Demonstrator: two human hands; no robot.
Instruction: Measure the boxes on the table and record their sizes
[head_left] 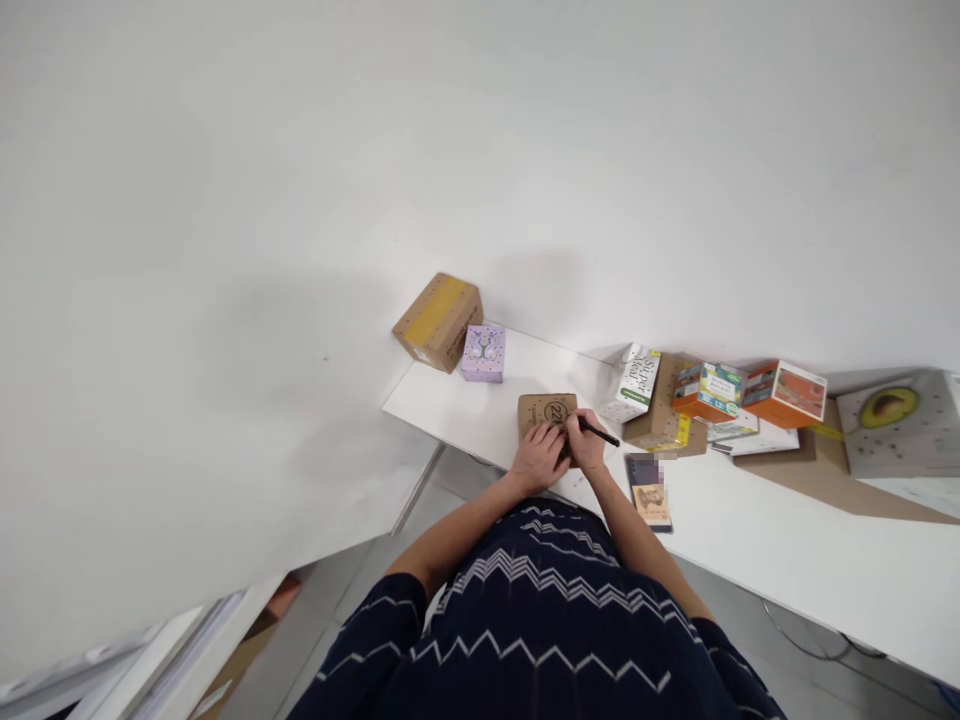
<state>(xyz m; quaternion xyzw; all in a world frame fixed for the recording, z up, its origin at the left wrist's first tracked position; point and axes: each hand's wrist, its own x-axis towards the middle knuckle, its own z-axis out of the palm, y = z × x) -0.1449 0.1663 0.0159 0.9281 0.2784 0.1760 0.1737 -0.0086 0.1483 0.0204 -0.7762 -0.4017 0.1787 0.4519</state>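
A small brown cardboard box point(529, 412) with "22" printed in a circle lies on the white table in front of me. My left hand point(537, 455) rests across its near left part, fingers stretched out over the surface. In my right hand point(586, 440) is a black marker pen point(600, 432), pinched between the fingers with its back end pointing right. The pen's tip is hidden by the hand, over the right part of the box. A dark patch shows by the left fingertips; I cannot tell what it is.
A brown taped carton point(435, 318) and a small purple box point(484, 352) stand at the table's left end. On the right are a "Super Meal" box point(634, 380), orange boxes point(787, 392) and an avocado carton point(896, 425). A phone-like card point(649, 495) lies near the front edge.
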